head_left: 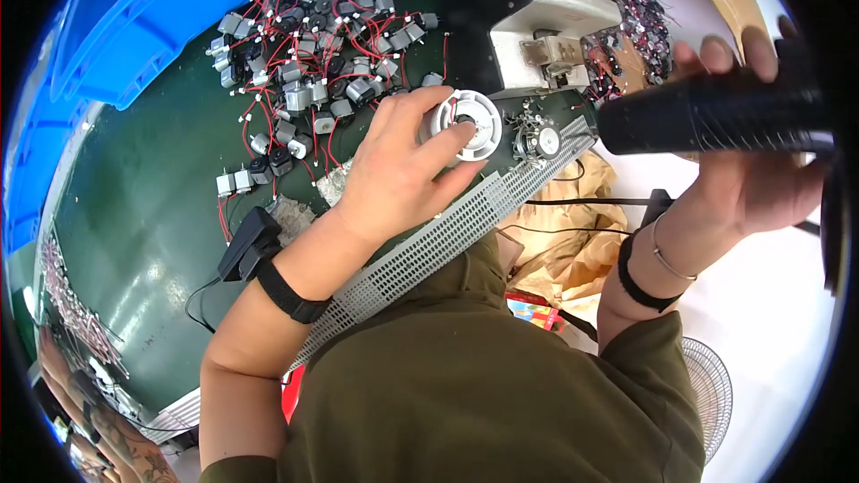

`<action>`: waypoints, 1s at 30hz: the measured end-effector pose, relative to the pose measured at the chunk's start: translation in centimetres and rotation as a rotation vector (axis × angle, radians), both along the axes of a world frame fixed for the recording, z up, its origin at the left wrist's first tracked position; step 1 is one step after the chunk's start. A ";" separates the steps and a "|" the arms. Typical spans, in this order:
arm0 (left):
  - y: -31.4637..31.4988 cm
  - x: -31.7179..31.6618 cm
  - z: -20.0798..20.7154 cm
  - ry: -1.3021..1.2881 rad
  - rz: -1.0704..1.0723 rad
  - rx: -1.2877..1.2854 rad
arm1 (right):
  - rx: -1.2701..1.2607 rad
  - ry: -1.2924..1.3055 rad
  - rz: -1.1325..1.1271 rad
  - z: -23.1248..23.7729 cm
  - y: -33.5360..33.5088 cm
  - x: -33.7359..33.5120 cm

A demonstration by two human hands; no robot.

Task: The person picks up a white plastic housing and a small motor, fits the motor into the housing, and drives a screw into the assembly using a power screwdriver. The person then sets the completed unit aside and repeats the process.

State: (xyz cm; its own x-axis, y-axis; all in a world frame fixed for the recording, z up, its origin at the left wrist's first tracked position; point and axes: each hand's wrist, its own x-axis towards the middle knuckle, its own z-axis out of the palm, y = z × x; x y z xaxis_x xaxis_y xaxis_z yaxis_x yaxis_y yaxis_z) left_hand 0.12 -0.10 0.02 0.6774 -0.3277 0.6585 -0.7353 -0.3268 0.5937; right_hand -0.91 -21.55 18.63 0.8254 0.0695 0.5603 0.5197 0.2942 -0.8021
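Note:
My left hand (pixel 389 165) grips a white round plastic housing (pixel 489 136) with an open, ringed face, its fingers curled over the rim and into the middle. My right hand (pixel 756 192) is wrapped around a thick black electric screwdriver (pixel 662 116), held sideways, its thin tip pointing left. Between that tip and the housing lies a small pile of screws (pixel 530 116) with a round metal piece (pixel 542 142) stuck among them. Tip and housing are apart.
Small motors with red wires (pixel 313 63) heap on the green table (pixel 134 188). Blue bins (pixel 134 27) line the far left. A metal machine (pixel 555 18) stands beyond my hands. A perforated metal strip (pixel 420 246) edges the table. Another person's arm (pixel 121 438) shows lower left.

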 end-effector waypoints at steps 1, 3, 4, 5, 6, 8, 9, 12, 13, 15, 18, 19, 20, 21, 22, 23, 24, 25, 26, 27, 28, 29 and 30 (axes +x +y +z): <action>0.0 0.0 0.0 -0.007 -0.009 0.000 | 0.004 0.000 -0.021 0.2 0.0 0.3; 0.2 -0.2 0.1 0.025 0.006 -0.001 | 0.018 0.004 -0.048 0.4 0.0 0.8; 0.2 -0.2 0.0 0.019 0.000 -0.001 | 0.024 0.006 -0.055 0.3 0.1 1.0; 0.3 -0.1 0.0 0.013 0.007 0.001 | 0.028 0.001 -0.066 0.4 0.2 1.1; 0.3 -0.2 0.1 0.008 0.012 0.003 | 0.034 -0.001 -0.073 0.6 0.2 1.1; 0.1 -0.2 0.3 0.018 0.000 -0.003 | 0.042 -0.012 -0.098 0.9 0.0 0.9; 0.1 -0.2 0.4 0.007 0.002 -0.005 | 0.051 -0.014 -0.107 0.9 0.1 0.8; -0.1 -0.3 -0.1 -0.001 -0.001 -0.015 | 0.068 -0.012 -0.149 0.5 0.1 1.0; -0.1 -0.2 -0.4 0.007 0.001 -0.025 | 0.074 -0.014 -0.165 0.0 0.2 1.2; 0.0 -0.2 -0.8 -0.007 -0.002 -0.013 | 0.091 -0.009 -0.207 -1.1 0.6 1.6; -0.1 -0.1 -0.7 -0.028 -0.005 0.001 | 0.104 -0.007 -0.285 -2.0 1.2 1.9; -0.3 -0.1 -0.4 -0.025 -0.007 0.004 | 0.107 -0.056 -0.310 -2.0 1.7 2.1; -0.4 -0.1 -0.2 -0.023 -0.010 0.006 | 0.091 -0.084 -0.295 -2.0 1.5 2.2; -0.2 -0.1 -0.2 -0.022 0.002 0.019 | 0.084 -0.107 -0.263 -2.5 1.7 2.6; 0.0 -0.1 -0.3 -0.021 0.005 0.027 | 0.078 -0.129 -0.232 -3.1 1.8 3.0; 0.2 -0.1 -0.4 -0.024 0.013 0.028 | 0.042 -0.113 -0.310 -3.7 1.9 3.3; 0.2 -0.1 -0.4 -0.028 0.010 0.023 | -0.001 -0.097 -0.397 -4.0 1.9 3.4; 0.2 0.0 -0.5 -0.023 0.001 0.023 | -0.022 -0.088 -0.442 -4.1 1.7 3.4; 0.2 0.0 -0.5 -0.020 -0.003 0.025 | -0.043 -0.077 -0.486 -4.2 1.6 3.5; 0.2 -0.1 -0.2 -0.021 -0.006 0.035 | -0.041 -0.072 -0.482 -4.2 1.4 3.6; 0.1 0.0 -0.1 -0.022 -0.009 0.046 | -0.034 -0.065 -0.482 -4.3 1.4 3.6; 0.1 0.0 0.0 -0.020 -0.010 0.047 | -0.026 -0.059 -0.481 -4.3 1.3 3.6; 0.1 0.0 -0.1 -0.020 -0.008 0.049 | -0.018 -0.054 -0.477 -4.3 1.4 3.7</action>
State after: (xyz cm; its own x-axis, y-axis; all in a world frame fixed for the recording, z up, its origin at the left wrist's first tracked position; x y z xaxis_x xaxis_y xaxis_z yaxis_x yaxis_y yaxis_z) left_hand 0.11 0.04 -0.06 0.6618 -0.3653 0.6547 -0.7494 -0.3492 0.5626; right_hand 2.77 -20.18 14.31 0.7372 -0.2999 0.6054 0.6345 -0.0008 -0.7730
